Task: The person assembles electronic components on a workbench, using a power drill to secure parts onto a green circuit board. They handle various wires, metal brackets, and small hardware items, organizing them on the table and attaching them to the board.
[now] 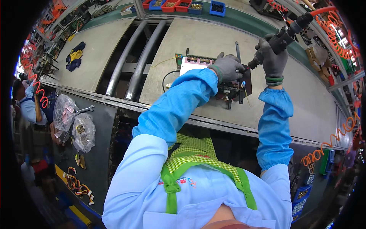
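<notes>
My right hand, in a grey work glove, is wrapped round a black air screwdriver with a red hose at its back end. The screwdriver's tip points down and left at a dark plate on the side of an electronic assembly. That assembly has a white panel, green circuit boards and dark metal bars, and lies on the workbench. Over its right part rests my gloved left hand, its fingers bent together close to the tool's tip. Whatever sits between those fingertips is hidden.
Two metal rollers cross a gap in the bench on the left. Beyond it lies a dark blue and yellow cloth. Red and blue parts bins line the back. A wrench and plastic bags lie at lower left. Orange coiled hoses hang at right.
</notes>
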Available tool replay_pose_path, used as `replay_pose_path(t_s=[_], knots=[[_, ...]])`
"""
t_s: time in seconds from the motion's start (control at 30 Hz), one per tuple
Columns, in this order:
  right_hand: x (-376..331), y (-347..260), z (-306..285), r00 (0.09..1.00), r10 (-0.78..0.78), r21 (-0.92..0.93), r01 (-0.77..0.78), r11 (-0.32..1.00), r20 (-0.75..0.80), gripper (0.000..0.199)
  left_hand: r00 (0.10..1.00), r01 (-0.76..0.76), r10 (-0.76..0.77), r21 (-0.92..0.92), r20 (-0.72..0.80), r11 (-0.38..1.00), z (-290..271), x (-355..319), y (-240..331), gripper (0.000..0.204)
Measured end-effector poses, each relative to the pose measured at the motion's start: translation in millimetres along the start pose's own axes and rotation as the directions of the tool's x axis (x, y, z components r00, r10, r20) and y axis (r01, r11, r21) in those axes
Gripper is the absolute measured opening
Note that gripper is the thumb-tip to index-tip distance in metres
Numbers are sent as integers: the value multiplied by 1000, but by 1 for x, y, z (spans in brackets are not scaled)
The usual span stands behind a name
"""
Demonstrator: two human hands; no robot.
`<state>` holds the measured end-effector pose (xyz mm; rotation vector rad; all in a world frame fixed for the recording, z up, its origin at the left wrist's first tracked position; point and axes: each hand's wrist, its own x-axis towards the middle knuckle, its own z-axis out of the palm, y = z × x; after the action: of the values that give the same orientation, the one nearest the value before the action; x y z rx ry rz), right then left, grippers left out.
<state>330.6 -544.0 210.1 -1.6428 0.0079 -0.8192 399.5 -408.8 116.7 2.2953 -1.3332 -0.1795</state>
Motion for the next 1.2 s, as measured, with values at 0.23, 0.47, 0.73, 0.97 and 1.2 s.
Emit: replay_pose_path(t_s=[0.23, 0.47, 0.73, 0.97, 1.2], knots=[[-5, -8, -8, 987, -159, -90, 160, 983, 15, 34, 999, -14, 15, 36, -43, 999, 0, 5, 4, 26], [-33, -40, -20, 975, -220, 41, 221, 974, -27, 36, 981, -43, 42, 2, -188, 999, 5, 4, 5, 20], [-47, -31, -28, 976, -215, 50, 216, 975, -36, 39, 975, 51, -221, -997, 37, 61, -7, 8, 1, 25], [-52, -25, -26, 979, -198, 92, 202, 975, -49, 38, 980, -57, 120, -350, 160, 935, 3, -28, 29, 45], [-56, -27, -23, 991, -127, 126, 122, 985, 39, 39, 976, -85, 121, -197, 180, 977, 5, -28, 32, 40]])
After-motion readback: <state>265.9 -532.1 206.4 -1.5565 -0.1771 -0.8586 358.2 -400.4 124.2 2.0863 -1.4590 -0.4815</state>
